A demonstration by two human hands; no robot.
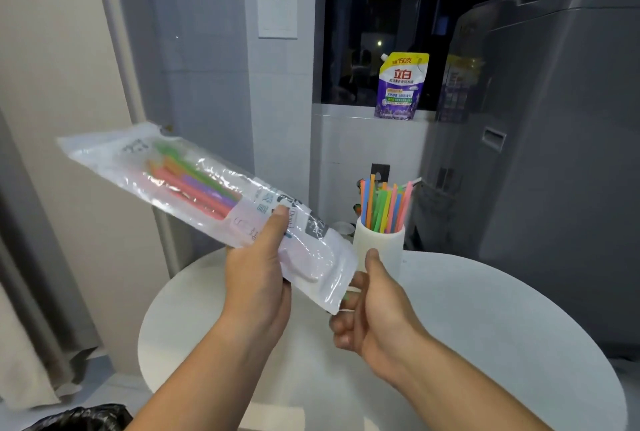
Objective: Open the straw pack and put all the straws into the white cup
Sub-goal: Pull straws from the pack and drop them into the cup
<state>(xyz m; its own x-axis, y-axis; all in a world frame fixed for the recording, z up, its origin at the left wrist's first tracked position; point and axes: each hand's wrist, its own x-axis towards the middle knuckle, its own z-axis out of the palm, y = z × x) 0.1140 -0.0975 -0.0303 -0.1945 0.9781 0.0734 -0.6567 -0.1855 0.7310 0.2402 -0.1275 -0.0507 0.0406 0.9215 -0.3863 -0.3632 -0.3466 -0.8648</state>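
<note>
Straws could spill if the straw pack (pixel 207 188), gripped mid-length by the left hand (pixel 258 278) and raised over the table (pixel 485 326), tips toward its near end, where the right hand (pixel 367 306) curls; whether it pinches anything I cannot tell. The white cup (pixel 379 243), already holding straws (pixel 384 205), stands just behind that hand, an elbow's knock from toppling near the far table edge.

Left hand's fingers (pixel 277 278) behind the straw pack (pixel 194 188) — print on it blurred.

The clear straw pack (pixel 194 188), tilted in the air, has some coloured straws (pixel 194 185) inside, while more straws (pixel 386 205) stand upright in the white cup (pixel 379 247).
</note>
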